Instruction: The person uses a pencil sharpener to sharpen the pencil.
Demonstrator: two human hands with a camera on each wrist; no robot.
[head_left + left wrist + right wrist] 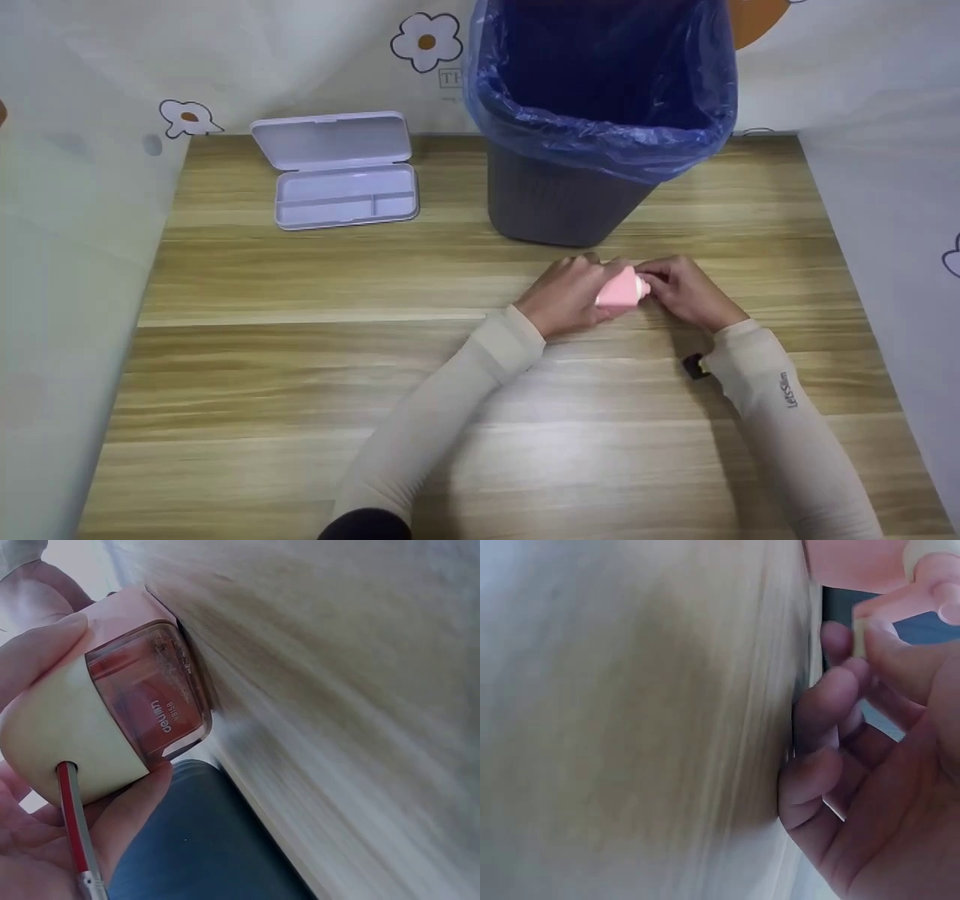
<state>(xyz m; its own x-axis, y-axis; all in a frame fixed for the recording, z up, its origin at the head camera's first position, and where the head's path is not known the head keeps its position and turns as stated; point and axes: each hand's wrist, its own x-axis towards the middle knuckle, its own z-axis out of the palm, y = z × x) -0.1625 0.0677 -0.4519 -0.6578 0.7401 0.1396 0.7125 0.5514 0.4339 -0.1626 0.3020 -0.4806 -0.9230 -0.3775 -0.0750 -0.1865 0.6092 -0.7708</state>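
My left hand (562, 296) grips a pink and cream crank pencil sharpener (618, 291), its thumb and fingers around the body. In the left wrist view, a red and grey pencil (73, 817) sticks out of the hole in the cream face. Beside that face is the see-through shavings drawer (154, 690), tinted reddish brown. At the sharpener's other end, my right hand (688, 292) pinches the small pale knob (859, 637) of the pink crank arm (896, 604) between thumb and fingertips. The sharpener is held low, close over the wooden table (300, 375).
A dark grey bin (559, 206) lined with a blue plastic bag (592, 142) stands just beyond both hands. At the back left lies a lavender pencil case (345, 214), lid raised, its compartments showing. Pale flower-printed sheets (315, 45) border the table's back and sides.
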